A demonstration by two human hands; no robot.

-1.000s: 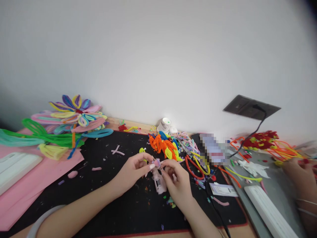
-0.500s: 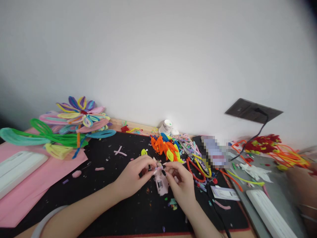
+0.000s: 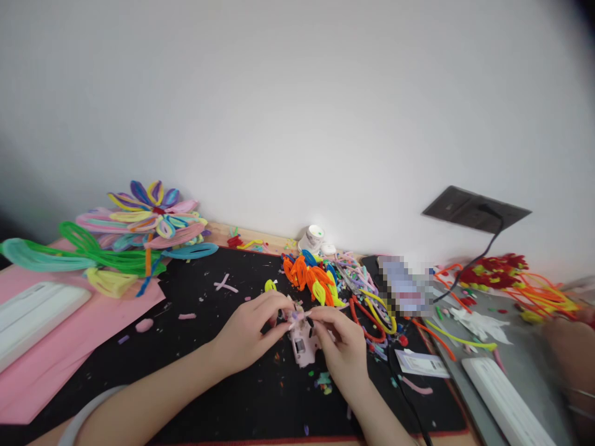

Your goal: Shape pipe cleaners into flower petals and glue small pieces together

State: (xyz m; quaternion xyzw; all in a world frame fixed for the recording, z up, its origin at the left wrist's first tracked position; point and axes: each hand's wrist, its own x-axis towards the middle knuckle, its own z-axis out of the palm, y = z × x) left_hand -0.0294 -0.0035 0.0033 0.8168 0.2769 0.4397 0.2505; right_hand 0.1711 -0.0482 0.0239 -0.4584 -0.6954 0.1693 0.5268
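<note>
Low over the black mat [image 3: 195, 384], my left hand [image 3: 253, 325] has thumb and fingertips closed in a pinch. Opposite it, my right hand [image 3: 341, 341] pinches too. Between the fingertips is a small pale pink-lilac piece [image 3: 297, 317], its kind too small to make out. Directly under it sits a pale pink device [image 3: 304, 350] with a dark, shiny part in its middle; fingers cover its upper end. Just beyond my hands lies a bundle of orange, yellow and blue pipe cleaner loops [image 3: 309, 275].
A fuzzy flower [image 3: 158, 210] and green loops [image 3: 111, 260] lie at left on pink sheets [image 3: 106, 328]. A white cup [image 3: 311, 237] stands by the wall. Right are a phone [image 3: 402, 285], a black cable [image 3: 409, 396], pipe cleaner scraps and another person's hand [image 3: 567, 347].
My right hand has shifted slightly to the right, and the pale piece shows more between the fingertips. The rest looks almost the same.
</note>
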